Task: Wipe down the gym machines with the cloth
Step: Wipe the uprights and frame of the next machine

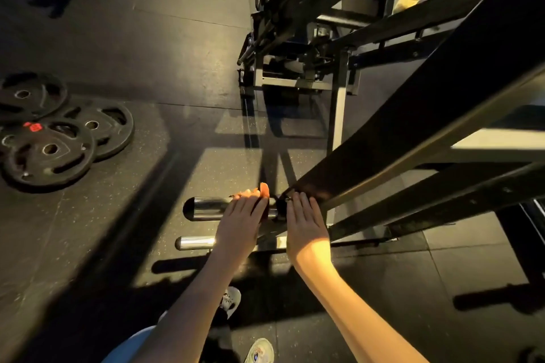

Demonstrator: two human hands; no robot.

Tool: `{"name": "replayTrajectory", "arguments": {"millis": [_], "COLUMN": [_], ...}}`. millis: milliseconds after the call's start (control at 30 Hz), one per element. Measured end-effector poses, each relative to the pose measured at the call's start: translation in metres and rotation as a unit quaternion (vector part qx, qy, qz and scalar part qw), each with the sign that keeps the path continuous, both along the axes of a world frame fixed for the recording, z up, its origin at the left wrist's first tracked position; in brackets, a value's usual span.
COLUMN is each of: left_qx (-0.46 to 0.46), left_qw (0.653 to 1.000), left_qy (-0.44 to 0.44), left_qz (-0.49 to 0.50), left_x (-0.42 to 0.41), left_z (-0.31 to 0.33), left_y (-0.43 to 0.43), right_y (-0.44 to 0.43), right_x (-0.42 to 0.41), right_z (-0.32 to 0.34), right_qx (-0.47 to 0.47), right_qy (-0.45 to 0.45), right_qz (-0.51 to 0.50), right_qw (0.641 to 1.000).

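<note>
Left hand [242, 215] closed over orange cloth [263, 189] on chrome weight peg [206, 208]. Right hand [306, 221] flat, fingers extended, holding nothing, on black frame beam's [413, 121] near end. Weight plates [50, 132] far left.

Three weight plates [48, 150], two hands [240, 222]

Weight plates [56, 130] lie on the floor [147, 53] left of the machine frame [383, 138], well apart.
</note>
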State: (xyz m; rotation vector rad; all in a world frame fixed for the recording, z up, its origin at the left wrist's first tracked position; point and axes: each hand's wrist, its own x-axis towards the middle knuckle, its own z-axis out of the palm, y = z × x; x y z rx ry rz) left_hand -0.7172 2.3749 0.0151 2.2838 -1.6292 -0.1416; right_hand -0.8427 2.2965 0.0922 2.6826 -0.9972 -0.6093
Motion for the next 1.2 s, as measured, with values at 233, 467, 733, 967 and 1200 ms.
{"name": "replayTrajectory", "arguments": {"millis": [233, 467, 733, 967, 1200], "left_qx": [-0.007, 0.014, -0.031, -0.018, -0.025], "left_qw": [1.000, 0.999, 0.996, 0.997, 0.997], "left_qy": [-0.017, 0.037, -0.055, -0.054, -0.035], "left_qz": [0.015, -0.008, 0.063, 0.044, 0.060], "left_x": [0.000, 0.006, 0.037, 0.014, 0.009], "left_z": [0.000, 0.016, 0.008, 0.000, 0.005], "left_y": [-0.008, -0.033, 0.016, 0.005, 0.005], "right_y": [-0.002, -0.004, -0.003, -0.007, -0.014], "right_x": [0.001, -0.005, -0.005, -0.014, -0.018], "right_z": [-0.001, -0.002, -0.008, -0.022, -0.039], "right_qx": [0.006, 0.004, -0.005, -0.036, -0.092], "right_qy": [0.070, 0.098, 0.061, 0.007, -0.055], "right_qz": [0.030, 0.046, 0.042, 0.087, 0.101], "right_qw": [0.997, 0.994, 0.997, 0.996, 0.989]}}
